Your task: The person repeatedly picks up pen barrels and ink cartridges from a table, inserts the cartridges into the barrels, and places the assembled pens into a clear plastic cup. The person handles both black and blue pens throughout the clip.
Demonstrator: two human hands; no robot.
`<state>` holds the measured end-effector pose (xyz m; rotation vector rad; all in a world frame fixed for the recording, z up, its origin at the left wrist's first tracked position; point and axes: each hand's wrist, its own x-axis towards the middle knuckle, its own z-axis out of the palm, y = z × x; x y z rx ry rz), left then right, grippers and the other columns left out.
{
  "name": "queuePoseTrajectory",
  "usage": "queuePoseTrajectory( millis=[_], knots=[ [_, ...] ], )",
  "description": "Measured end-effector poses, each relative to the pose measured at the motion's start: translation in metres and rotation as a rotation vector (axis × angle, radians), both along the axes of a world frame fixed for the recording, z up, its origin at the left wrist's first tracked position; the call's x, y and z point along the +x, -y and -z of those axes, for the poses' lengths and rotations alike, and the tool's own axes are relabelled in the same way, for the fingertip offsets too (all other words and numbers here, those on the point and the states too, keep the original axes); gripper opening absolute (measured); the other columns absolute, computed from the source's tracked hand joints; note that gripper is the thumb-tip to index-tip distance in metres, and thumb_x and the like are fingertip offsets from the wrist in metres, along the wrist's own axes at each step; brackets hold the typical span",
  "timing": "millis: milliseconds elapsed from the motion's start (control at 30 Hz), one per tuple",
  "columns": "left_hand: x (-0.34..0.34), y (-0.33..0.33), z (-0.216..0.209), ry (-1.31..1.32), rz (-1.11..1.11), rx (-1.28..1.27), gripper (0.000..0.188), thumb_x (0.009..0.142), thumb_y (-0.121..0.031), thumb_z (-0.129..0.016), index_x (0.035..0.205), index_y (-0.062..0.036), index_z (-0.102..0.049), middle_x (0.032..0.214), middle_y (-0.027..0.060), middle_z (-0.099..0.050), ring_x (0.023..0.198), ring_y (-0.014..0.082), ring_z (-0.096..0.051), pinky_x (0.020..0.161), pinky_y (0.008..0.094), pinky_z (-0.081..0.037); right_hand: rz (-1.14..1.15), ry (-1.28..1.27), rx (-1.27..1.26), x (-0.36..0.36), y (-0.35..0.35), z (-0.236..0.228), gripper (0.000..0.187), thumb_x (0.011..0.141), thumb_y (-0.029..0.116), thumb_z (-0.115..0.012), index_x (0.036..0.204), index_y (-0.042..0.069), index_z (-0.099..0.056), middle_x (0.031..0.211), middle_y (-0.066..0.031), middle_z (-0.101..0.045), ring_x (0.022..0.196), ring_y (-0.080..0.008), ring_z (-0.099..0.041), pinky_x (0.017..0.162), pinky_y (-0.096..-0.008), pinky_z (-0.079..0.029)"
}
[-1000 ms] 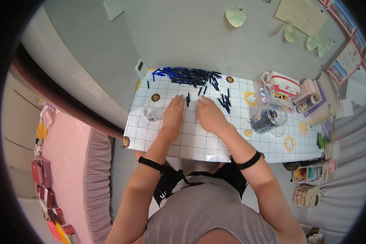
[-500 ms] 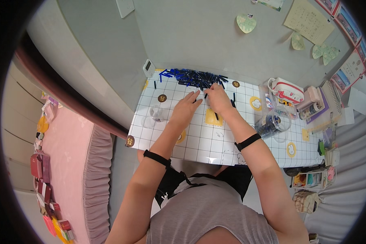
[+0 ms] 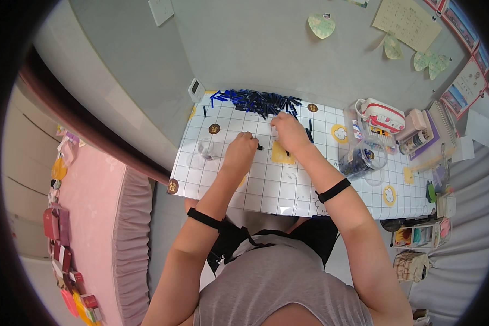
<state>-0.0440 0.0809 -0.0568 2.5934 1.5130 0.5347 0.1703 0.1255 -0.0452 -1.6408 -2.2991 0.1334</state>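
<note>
A heap of small dark blue sticks (image 3: 255, 100) lies along the far edge of a white grid mat (image 3: 266, 190). My left hand (image 3: 240, 151) rests on the mat as a loose fist, and a short dark stick (image 3: 259, 147) pokes out on its right side. My right hand (image 3: 288, 133) lies palm down just short of the heap, fingers curled toward it. What it holds is hidden. A few loose sticks (image 3: 309, 130) lie to its right.
A small clear cup (image 3: 205, 148) stands left of my left hand. On the right are a clear jar with dark pieces (image 3: 361, 157), a white and red pouch (image 3: 380, 114) and stationery clutter. A small white device (image 3: 195, 89) sits at the mat's far left corner.
Both hands went from the mat's middle toward the heap. My left hand has since drawn back a little with a dark stick in it.
</note>
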Motion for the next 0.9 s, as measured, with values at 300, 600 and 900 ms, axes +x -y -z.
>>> queuePoseTrajectory(
  millis=[300,600,900],
  knots=[
    [0.005,0.025,-0.001,0.012,-0.102,-0.075,0.011,0.091,-0.007,-0.084,0.100,-0.0011,-0.080,0.107,0.0184,-0.073,0.104,0.0388,-0.074,0.089,0.0476,-0.062,-0.035,0.110,0.053,0.009,-0.012,0.007,0.031,0.089,-0.006,-0.075,0.114,0.009,-0.086,0.117,-0.0112,-0.075,0.120,-0.0341,-0.070,0.103,-0.0410,-0.063],
    [0.002,0.020,-0.001,0.236,-0.135,-0.344,0.032,0.079,-0.019,-0.096,0.102,-0.0031,-0.081,0.090,0.0156,-0.081,0.087,0.0352,-0.078,0.079,0.0440,-0.063,-0.202,0.171,-0.066,-0.003,-0.003,0.000,0.008,0.093,0.010,-0.078,0.101,0.009,-0.081,0.117,-0.0083,-0.077,0.119,-0.0299,-0.071,0.097,-0.0428,-0.065],
    [0.017,0.016,0.003,0.282,-0.103,-0.375,0.041,0.073,-0.026,-0.100,0.092,0.0003,-0.076,0.086,0.0175,-0.080,0.083,0.0345,-0.078,0.076,0.0431,-0.062,-0.007,0.152,0.075,-0.018,0.027,-0.018,0.021,0.092,0.008,-0.078,0.112,0.003,-0.075,0.116,-0.0162,-0.078,0.119,-0.0367,-0.073,0.099,-0.0445,-0.063]
  ],
)
